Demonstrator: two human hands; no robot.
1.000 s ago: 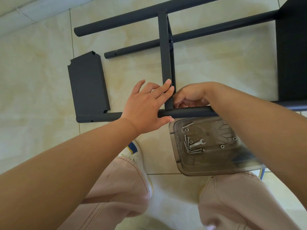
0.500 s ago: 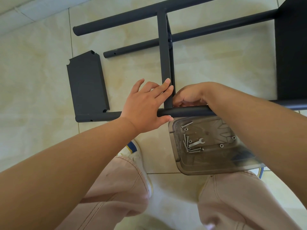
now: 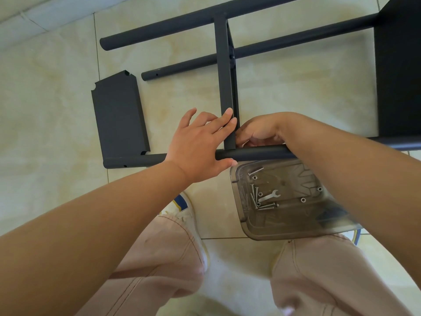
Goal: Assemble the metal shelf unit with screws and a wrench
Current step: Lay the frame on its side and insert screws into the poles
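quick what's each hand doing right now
Left hand: open, straight fingers resting on the crossbar, thumb under the tube.
Right hand: fingers curled at the joint; grip cannot be told.

tiled floor (image 3: pixel 57 115), white sneaker (image 3: pixel 182 208), pink trousers (image 3: pixel 159 258)

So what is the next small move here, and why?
Probably take the wrench from the clear tray: the left hand steadies the crossbar on the tube, and the right hand works at that joint.

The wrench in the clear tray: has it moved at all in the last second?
No. The wrench lies in the same spot among the screws in the tray, just below the nearest bar.
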